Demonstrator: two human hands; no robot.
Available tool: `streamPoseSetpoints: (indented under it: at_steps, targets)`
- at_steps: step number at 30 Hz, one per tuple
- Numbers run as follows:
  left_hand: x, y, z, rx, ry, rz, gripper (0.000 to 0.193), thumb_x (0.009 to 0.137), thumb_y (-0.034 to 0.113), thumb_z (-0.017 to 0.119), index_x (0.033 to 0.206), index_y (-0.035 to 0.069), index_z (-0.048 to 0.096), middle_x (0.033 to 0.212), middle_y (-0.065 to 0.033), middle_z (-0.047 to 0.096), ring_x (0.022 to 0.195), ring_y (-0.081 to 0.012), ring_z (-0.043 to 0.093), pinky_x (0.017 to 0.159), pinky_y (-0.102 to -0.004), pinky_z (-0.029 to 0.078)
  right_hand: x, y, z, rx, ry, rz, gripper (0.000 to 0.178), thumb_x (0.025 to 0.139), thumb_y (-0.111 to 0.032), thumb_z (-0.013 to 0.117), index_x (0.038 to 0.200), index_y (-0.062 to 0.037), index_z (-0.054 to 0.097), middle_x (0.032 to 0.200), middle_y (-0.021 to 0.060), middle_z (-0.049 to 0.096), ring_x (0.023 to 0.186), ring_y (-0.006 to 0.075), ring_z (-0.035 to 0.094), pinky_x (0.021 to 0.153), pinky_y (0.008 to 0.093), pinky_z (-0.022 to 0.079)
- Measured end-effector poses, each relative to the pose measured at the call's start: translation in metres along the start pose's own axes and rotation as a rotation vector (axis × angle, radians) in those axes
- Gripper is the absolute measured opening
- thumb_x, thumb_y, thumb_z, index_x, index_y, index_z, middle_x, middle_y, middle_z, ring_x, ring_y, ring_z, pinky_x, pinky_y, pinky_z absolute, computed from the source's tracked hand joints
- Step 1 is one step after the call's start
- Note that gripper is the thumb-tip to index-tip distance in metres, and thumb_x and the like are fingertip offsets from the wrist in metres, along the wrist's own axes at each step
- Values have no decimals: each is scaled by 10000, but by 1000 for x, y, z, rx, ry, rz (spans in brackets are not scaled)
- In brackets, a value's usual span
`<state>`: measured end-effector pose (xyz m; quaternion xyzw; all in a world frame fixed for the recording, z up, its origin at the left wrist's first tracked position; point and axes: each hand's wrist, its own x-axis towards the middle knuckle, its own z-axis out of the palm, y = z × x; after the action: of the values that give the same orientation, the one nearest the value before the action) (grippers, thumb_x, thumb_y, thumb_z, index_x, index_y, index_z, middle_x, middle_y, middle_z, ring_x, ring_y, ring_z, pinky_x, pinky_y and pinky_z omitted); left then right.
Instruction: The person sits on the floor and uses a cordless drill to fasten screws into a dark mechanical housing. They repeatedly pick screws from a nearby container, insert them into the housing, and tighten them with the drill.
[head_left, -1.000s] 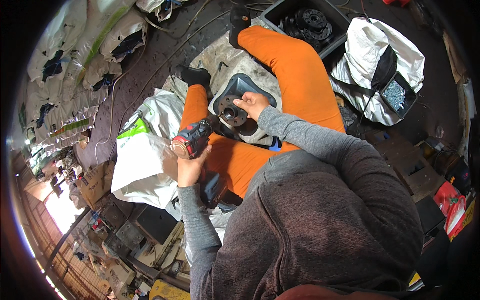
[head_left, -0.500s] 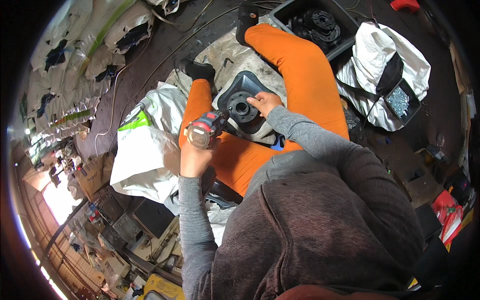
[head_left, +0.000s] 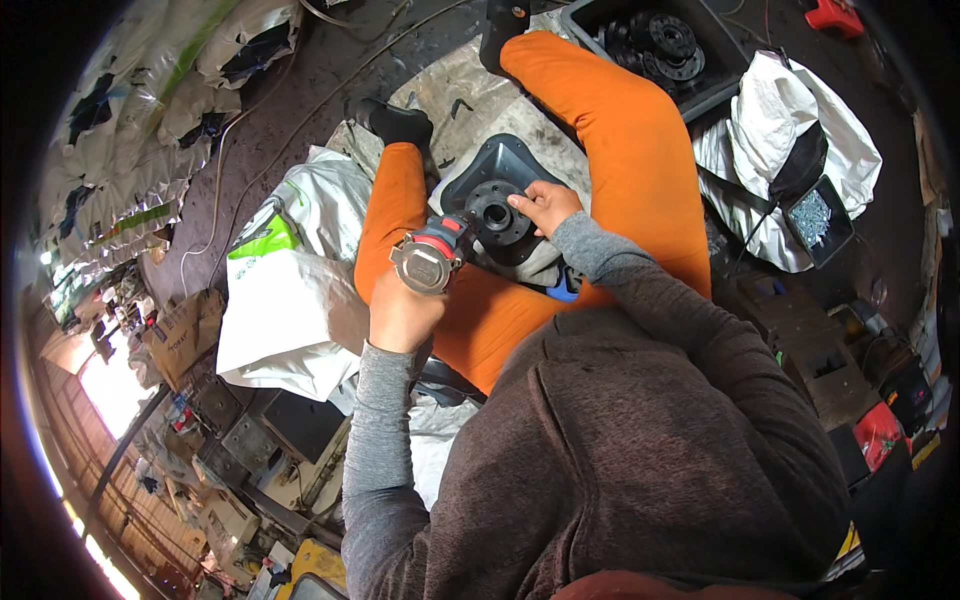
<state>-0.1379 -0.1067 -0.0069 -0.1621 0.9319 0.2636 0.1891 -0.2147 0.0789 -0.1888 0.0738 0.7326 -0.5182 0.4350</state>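
My left hand (head_left: pixel 402 315) is wrapped around a red and black cordless drill (head_left: pixel 428 262). The drill's front end reaches the left edge of a dark round metal flange (head_left: pixel 500 242), and I cannot tell whether its tip touches the flange or sits in one of its holes. The flange has a raised hub with a central bore and small holes around it. It rests on a black tray (head_left: pixel 503 152) between my legs. My right hand (head_left: pixel 548 207) pinches the flange's right side between thumb and fingers.
A dark bin (head_left: pixel 720 98) at the far right holds several similar flanges. Near it, a small black box (head_left: pixel 830 250) of shiny fasteners sits against a white sack (head_left: pixel 765 110). Another white sack (head_left: pixel 290 330) lies left of my leg. A cable (head_left: pixel 270 160) crosses the floor.
The whole view has shifted slightly. The drill has turned a little in my left hand's grip, its rear facing me more. My right hand keeps its pinch on the flange.
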Motion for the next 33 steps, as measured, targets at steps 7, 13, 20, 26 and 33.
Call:
streamPoseSetpoints:
  at_steps: [7, 13, 20, 26, 33]
  targets:
    - [-4, -7, 3, -45, -19, -12, 329, 743, 181, 727, 1038, 64, 643, 911, -177, 682, 891, -358, 661, 736, -408, 524, 1, 1, 0, -94, 5, -85, 435, 848, -424, 702, 916, 1, 643, 645, 55, 589, 538, 126, 586, 511, 293, 530]
    - [-44, 1, 1, -444, 117, -46, 325, 774, 93, 725, 1082, 31, 640, 982, -97, 687, 883, -231, 665, 775, -343, 518, 6, -1, -4, -157, 53, -178, 469, 838, -450, 697, 943, 6, 663, 653, 97, 648, 484, 177, 619, 554, 309, 521]
    - [-110, 10, 10, -405, 185, 93, 325, 749, 111, 777, 1047, 42, 667, 973, -90, 680, 886, -239, 658, 801, -355, 519, -23, 16, -44, 733, -363, 185, 384, 953, -143, 531, 1321, -40, 497, 1193, 113, 598, 1033, 215, 618, 861, 386, 566]
    - [-120, 25, 15, -335, 87, 126, 305, 751, 167, 780, 1022, 69, 682, 958, -94, 689, 871, -269, 670, 780, -370, 525, -73, -4, -39, 1100, -702, 143, 427, 976, -39, 425, 1403, -38, 414, 1303, 142, 562, 1211, 266, 550, 983, 385, 501]
    - [-118, 23, 10, -239, 108, 245, 275, 757, 157, 760, 1002, 67, 673, 945, -89, 680, 846, -274, 666, 737, -370, 526, -81, -18, -24, 1151, -634, 163, 412, 983, -33, 400, 1395, -40, 422, 1321, 135, 551, 1246, 266, 532, 982, 388, 501]
